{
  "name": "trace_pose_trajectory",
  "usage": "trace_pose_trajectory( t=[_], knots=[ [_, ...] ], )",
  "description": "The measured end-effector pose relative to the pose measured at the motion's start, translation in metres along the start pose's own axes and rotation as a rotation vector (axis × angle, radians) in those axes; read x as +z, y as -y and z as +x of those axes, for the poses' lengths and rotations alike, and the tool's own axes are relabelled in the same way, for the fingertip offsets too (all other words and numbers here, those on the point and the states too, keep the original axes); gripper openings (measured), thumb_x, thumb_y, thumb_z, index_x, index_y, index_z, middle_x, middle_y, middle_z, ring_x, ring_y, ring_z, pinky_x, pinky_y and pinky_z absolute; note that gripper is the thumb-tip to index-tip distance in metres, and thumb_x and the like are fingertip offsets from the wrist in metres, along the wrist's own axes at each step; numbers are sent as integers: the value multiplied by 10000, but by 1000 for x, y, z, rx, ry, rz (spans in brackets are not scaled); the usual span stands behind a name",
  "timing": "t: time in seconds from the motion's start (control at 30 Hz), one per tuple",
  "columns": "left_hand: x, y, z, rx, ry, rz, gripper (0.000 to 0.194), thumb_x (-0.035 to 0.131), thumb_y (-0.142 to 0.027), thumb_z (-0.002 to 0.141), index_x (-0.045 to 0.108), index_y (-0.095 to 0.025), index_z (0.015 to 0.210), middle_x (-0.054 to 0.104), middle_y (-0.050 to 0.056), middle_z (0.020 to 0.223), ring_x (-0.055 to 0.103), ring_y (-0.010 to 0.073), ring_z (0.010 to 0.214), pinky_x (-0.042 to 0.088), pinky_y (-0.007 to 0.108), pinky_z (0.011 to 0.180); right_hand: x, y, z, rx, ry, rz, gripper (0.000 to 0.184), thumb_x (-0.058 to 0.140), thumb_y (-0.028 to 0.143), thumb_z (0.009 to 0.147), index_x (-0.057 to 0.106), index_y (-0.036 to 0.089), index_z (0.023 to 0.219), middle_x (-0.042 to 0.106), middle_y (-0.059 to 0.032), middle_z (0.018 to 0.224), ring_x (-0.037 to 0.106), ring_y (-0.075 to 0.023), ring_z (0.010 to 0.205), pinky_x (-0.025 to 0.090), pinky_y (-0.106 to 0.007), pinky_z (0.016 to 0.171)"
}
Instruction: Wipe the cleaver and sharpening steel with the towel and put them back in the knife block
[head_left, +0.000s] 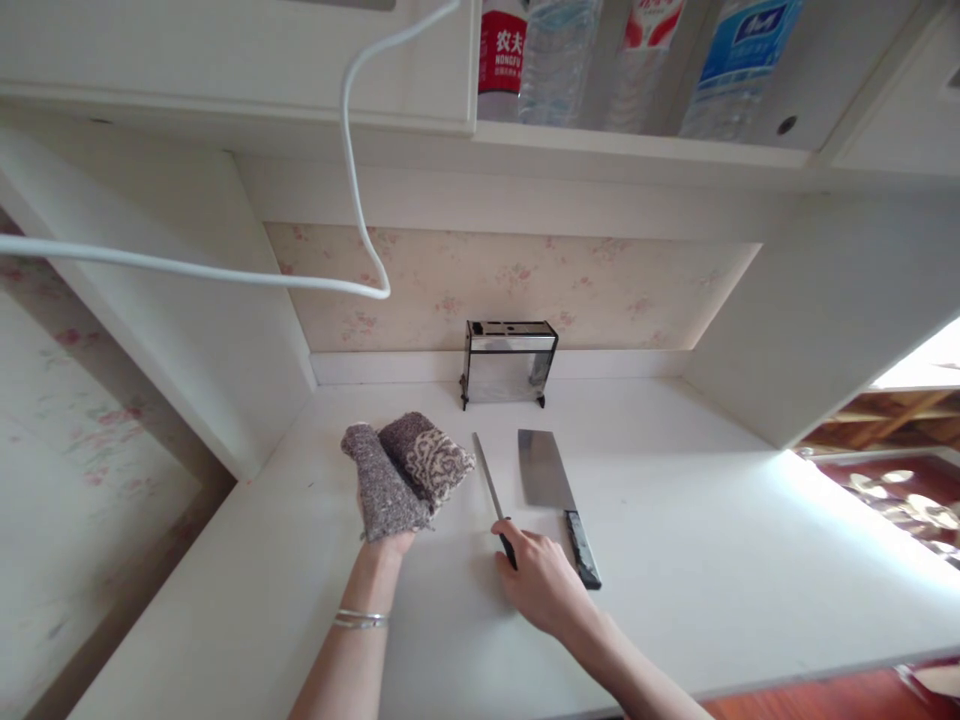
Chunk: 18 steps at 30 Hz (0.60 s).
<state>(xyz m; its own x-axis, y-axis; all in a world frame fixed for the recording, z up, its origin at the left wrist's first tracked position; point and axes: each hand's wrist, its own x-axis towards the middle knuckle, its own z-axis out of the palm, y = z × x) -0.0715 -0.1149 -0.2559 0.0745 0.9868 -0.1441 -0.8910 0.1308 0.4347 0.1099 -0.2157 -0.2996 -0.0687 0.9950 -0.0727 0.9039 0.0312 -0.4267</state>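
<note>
A brown-and-cream patterned cloth (424,460), folded and draped, covers most of my left hand (394,541), which holds it up above the left part of the counter. Its fingers are hidden under the fabric. My right hand (541,575) is closed round the black handle of a narrow-bladed knife (487,474). The thin blade points away from me, between the cloth and a cleaver (543,468). Flat on the counter, the cleaver has its wide blade toward the back and its black handle just right of my right hand.
Against the back wall on the white counter (675,520) stands a knife holder (511,362) with clear sides. Plastic bottles (559,60) fill an overhead shelf. A white cable (262,278) hangs across the upper left. Side panels (810,310) bound the counter.
</note>
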Motion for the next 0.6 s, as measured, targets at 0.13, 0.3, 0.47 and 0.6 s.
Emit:
trace_pose_trajectory(
  t=[0.13, 0.3, 0.47, 0.6],
  knots=[
    [2, 0, -2, -18, -31, -21, 534, 486, -621, 826, 604, -276, 1216, 699, 103, 1104, 667, 310, 982, 478, 575, 890, 1, 7, 4, -6, 14, -159, 318, 399, 266, 877, 590, 281, 1131, 715, -53, 948, 672, -238, 827, 389, -285, 657],
    [-9, 5, 1, -56, 56, -44, 491, 489, -568, 854, 574, -306, 1260, 662, 91, 1192, 648, 307, 1030, 455, 577, 932, -4, 10, 6, -16, 32, -248, 314, 412, 363, 892, 596, 323, 1143, 722, -50, 933, 677, -257, 817, 397, -296, 644],
    [-15, 10, 1, -67, 76, -22, 440, 468, -519, 883, 581, -313, 1255, 634, 77, 1241, 619, 292, 1087, 482, 535, 927, -8, 8, 2, -40, 28, -237, 320, 404, 407, 911, 576, 338, 1172, 721, -53, 906, 677, -262, 805, 393, -293, 624],
    [-9, 10, -2, -72, 65, 10, 419, 476, -507, 881, 593, -319, 1236, 642, 66, 1227, 607, 294, 1104, 503, 525, 904, -11, 9, -3, -51, 14, -244, 316, 405, 374, 917, 567, 309, 1181, 706, -62, 886, 669, -238, 783, 393, -277, 630]
  ],
)
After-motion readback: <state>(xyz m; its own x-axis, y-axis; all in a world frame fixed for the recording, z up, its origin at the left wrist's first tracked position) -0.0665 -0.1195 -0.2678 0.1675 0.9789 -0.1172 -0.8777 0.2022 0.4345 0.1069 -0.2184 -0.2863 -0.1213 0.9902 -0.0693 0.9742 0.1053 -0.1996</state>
